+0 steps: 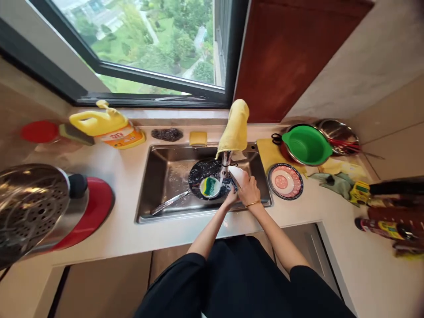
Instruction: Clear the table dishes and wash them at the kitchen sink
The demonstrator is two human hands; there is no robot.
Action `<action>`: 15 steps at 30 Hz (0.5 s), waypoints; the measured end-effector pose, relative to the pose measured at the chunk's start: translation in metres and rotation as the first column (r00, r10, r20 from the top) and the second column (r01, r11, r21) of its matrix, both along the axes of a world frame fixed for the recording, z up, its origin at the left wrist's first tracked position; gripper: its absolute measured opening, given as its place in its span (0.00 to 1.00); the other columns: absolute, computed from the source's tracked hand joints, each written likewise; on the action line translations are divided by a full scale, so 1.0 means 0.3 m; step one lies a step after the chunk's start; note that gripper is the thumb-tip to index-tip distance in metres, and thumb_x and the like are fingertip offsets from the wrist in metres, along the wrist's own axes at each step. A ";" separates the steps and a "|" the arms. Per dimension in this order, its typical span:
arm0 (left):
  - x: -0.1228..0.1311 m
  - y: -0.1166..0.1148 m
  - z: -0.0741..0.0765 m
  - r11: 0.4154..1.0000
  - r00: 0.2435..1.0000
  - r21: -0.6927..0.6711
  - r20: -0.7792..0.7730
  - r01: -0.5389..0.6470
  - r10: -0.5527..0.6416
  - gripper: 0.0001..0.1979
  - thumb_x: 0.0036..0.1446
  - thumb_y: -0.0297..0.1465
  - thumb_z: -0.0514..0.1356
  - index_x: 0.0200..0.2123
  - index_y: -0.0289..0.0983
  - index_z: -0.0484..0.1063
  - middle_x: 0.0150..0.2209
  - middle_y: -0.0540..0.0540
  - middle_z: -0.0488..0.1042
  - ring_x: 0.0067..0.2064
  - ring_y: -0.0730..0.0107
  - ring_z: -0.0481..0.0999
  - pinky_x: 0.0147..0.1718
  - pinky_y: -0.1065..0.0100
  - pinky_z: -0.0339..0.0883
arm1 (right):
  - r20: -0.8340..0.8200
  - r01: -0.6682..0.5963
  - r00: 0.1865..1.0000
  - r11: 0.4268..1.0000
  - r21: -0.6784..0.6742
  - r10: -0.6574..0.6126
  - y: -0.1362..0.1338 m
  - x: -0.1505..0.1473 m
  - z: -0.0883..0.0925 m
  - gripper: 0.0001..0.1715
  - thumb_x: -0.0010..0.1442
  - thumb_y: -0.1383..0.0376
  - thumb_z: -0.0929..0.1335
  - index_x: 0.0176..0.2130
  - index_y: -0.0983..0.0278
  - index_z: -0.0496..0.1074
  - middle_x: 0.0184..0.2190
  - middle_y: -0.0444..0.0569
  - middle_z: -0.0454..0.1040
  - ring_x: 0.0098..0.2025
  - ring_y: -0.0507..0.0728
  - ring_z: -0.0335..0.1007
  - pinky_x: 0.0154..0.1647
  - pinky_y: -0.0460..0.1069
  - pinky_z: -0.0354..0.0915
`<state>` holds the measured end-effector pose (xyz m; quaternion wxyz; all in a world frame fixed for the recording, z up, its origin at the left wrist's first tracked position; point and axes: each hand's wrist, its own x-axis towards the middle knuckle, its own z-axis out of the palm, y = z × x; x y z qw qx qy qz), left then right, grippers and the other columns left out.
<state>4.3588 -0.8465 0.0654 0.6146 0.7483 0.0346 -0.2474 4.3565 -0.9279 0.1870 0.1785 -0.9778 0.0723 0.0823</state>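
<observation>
Over the steel sink (155,185) a person stands with both hands held out under the tap (226,164). The right hand (249,190) is closed around a small white dish (236,174), holding it up just beside the tap. The left hand (231,197) is tucked under the right one, touching it near the dish, and I cannot tell if its fingers are open or shut. A yellow cloth (235,126) hangs over the top of the tap.

Down inside the sink lies a dark frying pan (202,174) with a long shiny handle pointing to the left. A little bowl (210,187) with a green and yellow sponge in it sits on the pan, just beside the hands.

On the counter to the right of the sink sits a pink and white plate (285,181). Behind it a green bowl (306,143) rests in a metal bowl. At the back edge of the sink are a yellow sponge (198,138) and a dark scrubber (167,134). A big yellow jug (107,124) lies on the left.
</observation>
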 end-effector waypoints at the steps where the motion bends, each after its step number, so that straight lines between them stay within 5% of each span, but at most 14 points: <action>1: 0.006 -0.063 0.009 0.996 0.998 -0.063 0.009 -0.058 0.059 0.30 0.65 0.37 0.45 0.67 0.32 0.46 0.61 0.35 0.62 0.61 0.60 0.64 0.58 0.60 0.59 | 0.010 -0.011 1.000 1.000 -0.014 0.011 -0.016 -0.017 0.017 0.35 0.60 0.57 0.65 0.63 0.61 0.54 0.48 0.61 0.63 0.49 0.66 0.62 0.43 0.55 0.65; 4: 0.013 -0.202 0.043 0.983 0.984 -0.045 -0.037 -0.179 0.177 0.26 0.64 0.35 0.48 0.63 0.34 0.54 0.52 0.36 0.72 0.51 0.63 0.73 0.49 0.65 0.68 | 0.092 0.007 0.996 0.999 0.050 -0.012 -0.124 -0.039 0.043 0.35 0.58 0.61 0.66 0.62 0.62 0.55 0.50 0.61 0.62 0.52 0.66 0.60 0.48 0.56 0.64; 8: 0.047 -0.272 0.094 0.989 0.989 0.045 0.032 -0.143 0.142 0.30 0.59 0.34 0.54 0.63 0.35 0.53 0.36 0.44 0.76 0.32 0.68 0.76 0.33 0.67 0.72 | 0.237 0.228 0.925 0.934 0.276 -0.296 -0.412 -0.026 0.016 0.27 0.65 0.61 0.55 0.60 0.68 0.57 0.53 0.61 0.65 0.55 0.62 0.61 0.55 0.54 0.60; 11: 0.116 -0.311 0.151 0.989 0.983 0.148 0.184 -0.026 -0.002 0.29 0.57 0.31 0.55 0.62 0.38 0.58 0.33 0.48 0.75 0.30 0.70 0.75 0.35 0.69 0.70 | 0.069 0.489 0.854 0.840 0.234 -0.516 -0.634 -0.025 -0.046 0.27 0.65 0.60 0.55 0.58 0.70 0.62 0.49 0.62 0.71 0.53 0.63 0.66 0.53 0.54 0.61; 15: 0.215 -0.397 0.222 0.962 0.946 0.228 0.248 0.151 -0.207 0.27 0.57 0.28 0.54 0.61 0.39 0.61 0.27 0.50 0.75 0.25 0.70 0.74 0.37 0.68 0.69 | -0.186 0.628 0.775 0.770 0.113 -0.604 -0.793 -0.039 -0.139 0.24 0.63 0.58 0.60 0.48 0.74 0.71 0.39 0.64 0.76 0.45 0.64 0.73 0.46 0.51 0.64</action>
